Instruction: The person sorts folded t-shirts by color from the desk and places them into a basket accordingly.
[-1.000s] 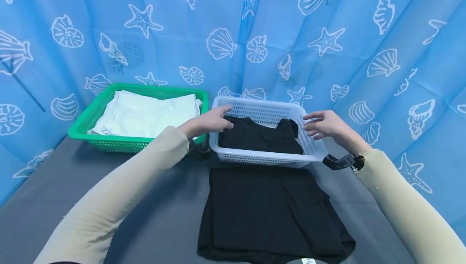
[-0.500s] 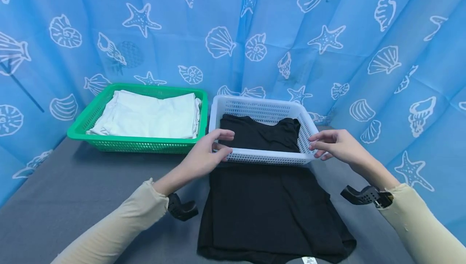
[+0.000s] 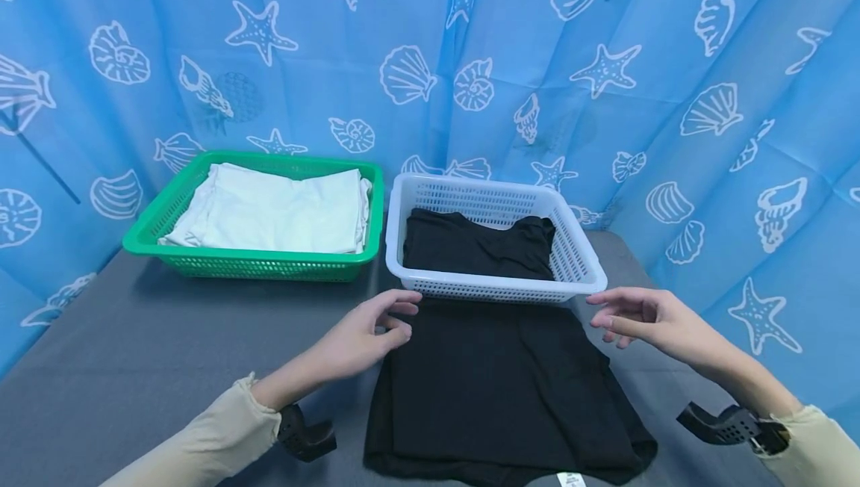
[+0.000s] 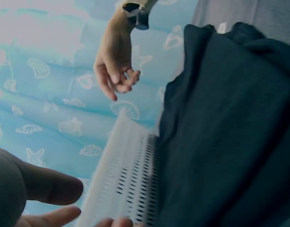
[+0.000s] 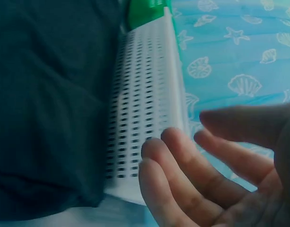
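Head view, left to right. Green basket [image 3: 148,233] at far left of the grey table [image 3: 134,352], holding folded white garments [image 3: 269,211]. Just beside it, the white basket [image 3: 578,263] with a folded black garment [image 3: 477,248] inside. In front of that basket a black shirt [image 3: 497,390] lies flat on the table, its far edge close under the basket's near wall, a white label [image 3: 569,480] showing at the near edge.

Left hand [image 3: 363,334]: fingers loosely curled, thumb and forefinger apart, holding nothing. Its fingertips sit at the shirt's far left corner; whether they touch the cloth cannot be told. Left wrist view agrees: nothing between thumb [image 4: 45,184] and fingers, basket wall and dark cloth just beyond.

Right hand [image 3: 645,319]: fingers relaxed and slightly spread, empty, hovering just off the shirt's far right corner, not touching it. Right wrist view shows the fingers [image 5: 182,179] open in front of the perforated wall of the white basket [image 5: 145,104], dark cloth [image 5: 50,94] to the left.

Judgement on the step in hand: both hands are placed to take the shirt's far corners. To do it well, pinch each corner through all layers at matching points, keep the two hands level, and lift clear of the basket wall so the cloth does not catch on it.
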The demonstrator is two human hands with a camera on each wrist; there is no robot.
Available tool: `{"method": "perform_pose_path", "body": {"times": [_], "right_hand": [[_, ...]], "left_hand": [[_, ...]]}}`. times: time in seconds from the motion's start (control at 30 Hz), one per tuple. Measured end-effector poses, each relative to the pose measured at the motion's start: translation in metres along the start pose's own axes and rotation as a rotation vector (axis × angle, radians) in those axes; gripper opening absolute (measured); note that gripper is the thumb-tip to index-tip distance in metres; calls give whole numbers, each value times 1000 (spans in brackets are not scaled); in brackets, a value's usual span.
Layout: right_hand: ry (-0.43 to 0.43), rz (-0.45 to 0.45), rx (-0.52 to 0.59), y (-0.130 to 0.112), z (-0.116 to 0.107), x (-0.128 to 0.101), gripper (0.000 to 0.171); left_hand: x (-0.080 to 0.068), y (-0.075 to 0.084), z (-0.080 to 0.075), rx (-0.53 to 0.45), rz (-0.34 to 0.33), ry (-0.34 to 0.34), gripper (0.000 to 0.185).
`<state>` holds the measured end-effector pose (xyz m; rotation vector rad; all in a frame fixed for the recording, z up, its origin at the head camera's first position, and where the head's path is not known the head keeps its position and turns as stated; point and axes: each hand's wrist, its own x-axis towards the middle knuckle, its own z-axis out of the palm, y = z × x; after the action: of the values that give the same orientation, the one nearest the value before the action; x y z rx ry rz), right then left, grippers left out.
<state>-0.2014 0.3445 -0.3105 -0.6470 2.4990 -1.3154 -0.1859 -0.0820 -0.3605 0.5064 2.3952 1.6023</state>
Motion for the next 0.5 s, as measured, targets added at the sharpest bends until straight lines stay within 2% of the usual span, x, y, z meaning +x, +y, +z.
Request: {"method": "perform_pose_path", "body": {"times": [0.13, 0.23, 0.4, 0.5], "right_hand": [[-81, 38, 71, 11, 5, -9, 37], [-90, 112, 79, 20, 7, -14, 42], [-32, 316, 56, 36, 13, -21, 56], [-35, 387, 116, 44, 18, -24, 61]], "left_hand": [[-5, -11, 3, 48, -124, -4, 51], [-8, -18, 4, 54, -200, 6, 56], [-11, -25, 11, -66, -242, 54, 57], [-9, -26, 17, -120, -233, 59, 56]]}}
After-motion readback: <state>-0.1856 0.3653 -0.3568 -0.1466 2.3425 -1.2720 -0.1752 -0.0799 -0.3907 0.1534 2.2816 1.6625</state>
